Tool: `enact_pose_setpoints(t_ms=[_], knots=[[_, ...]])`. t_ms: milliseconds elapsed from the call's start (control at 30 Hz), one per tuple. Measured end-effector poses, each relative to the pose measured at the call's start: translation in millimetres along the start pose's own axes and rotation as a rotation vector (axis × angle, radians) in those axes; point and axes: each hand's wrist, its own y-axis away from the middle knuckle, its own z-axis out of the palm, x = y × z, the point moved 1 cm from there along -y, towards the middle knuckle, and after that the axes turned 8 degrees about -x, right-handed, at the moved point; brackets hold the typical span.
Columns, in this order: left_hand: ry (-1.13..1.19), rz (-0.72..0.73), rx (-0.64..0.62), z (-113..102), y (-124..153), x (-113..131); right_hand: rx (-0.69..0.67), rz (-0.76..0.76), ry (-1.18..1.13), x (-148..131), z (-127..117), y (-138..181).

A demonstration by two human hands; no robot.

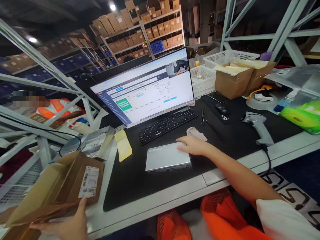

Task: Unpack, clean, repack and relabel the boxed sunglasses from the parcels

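Observation:
A flat silver box [167, 158] printed "Wakening" lies on the black desk mat [132, 186]. My right hand [193, 145] rests at its upper right corner, fingers stretched out and apart. At the lower left is a cardboard box [71, 181] with its flaps up and a white barcode label [89, 181] on its side. My left hand [68, 224] grips the near edge of this box, thumb against the wall beneath the label. Crumpled white paper [196, 133] lies just behind my right hand. Left of the silver box is a yellow paper pad [123, 145].
Behind the silver box stand a keyboard [168, 124] and a monitor [150, 90]. A pen [202, 117], mouse [222, 109] and barcode scanner [260, 126] lie to the right. Cartons [232, 81], white baskets [203, 78] and a tape roll [261, 96] sit farther back. Another person [58, 106] is at left.

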Motion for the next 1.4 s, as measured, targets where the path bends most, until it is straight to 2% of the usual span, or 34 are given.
enact_pose_setpoints(t_ms=[100, 133, 167, 267, 333, 400, 467, 567, 633, 700, 767, 833, 933, 1100, 1233, 1300, 1400], knots=[[-0.098, 0.01, 0.371, 42, -11, -8, 0.028, 0.144, 0.108, 0, -10, 3], [-0.071, 0.066, 0.402, 59, -15, -7, 0.037, 0.176, 0.123, 3, -13, 3], [0.005, 0.088, 0.266, 78, -20, -2, 0.034, 0.194, 0.115, 6, -16, 4], [0.345, 0.104, -0.364, 133, -38, 25, -0.031, 0.226, -0.005, 19, -21, 3], [0.45, 0.152, -0.661, 161, -53, 44, -0.093, 0.262, -0.146, 27, -20, 1], [0.57, 0.145, -0.865, 182, -66, 60, -0.148, 0.291, -0.299, 31, -16, -2], [0.764, 0.112, -0.919, 197, -77, 72, -0.153, 0.281, -0.419, 34, -11, -5], [1.059, -0.073, -0.809, 213, -84, 87, -0.06, 0.229, -0.505, 36, -4, -13], [1.21, -0.291, -0.725, 220, -85, 92, -0.012, 0.21, -0.533, 37, 1, -18], [1.301, -0.506, -0.695, 224, -83, 93, 0.041, 0.164, -0.589, 34, 5, -21], [1.343, -0.638, -0.676, 224, -82, 89, 0.122, 0.049, -0.658, 30, 11, -20], [1.369, -0.693, -0.622, 222, -82, 83, 0.216, -0.092, -0.681, 25, 16, -17], [1.394, -0.666, -0.514, 219, -82, 75, 0.291, -0.156, -0.54, 21, 24, -11], [1.427, -0.405, -0.387, 213, -75, 77, 0.204, -0.111, -0.199, 21, 21, -7], [1.411, -0.253, -0.37, 209, -69, 84, 0.195, -0.128, -0.061, 21, 16, -9], [1.404, -0.237, -0.379, 209, -68, 86, 0.186, -0.124, -0.037, 23, 17, -11], [1.406, -0.292, -0.386, 208, -68, 87, 0.235, -0.12, -0.03, 26, 19, -13]])
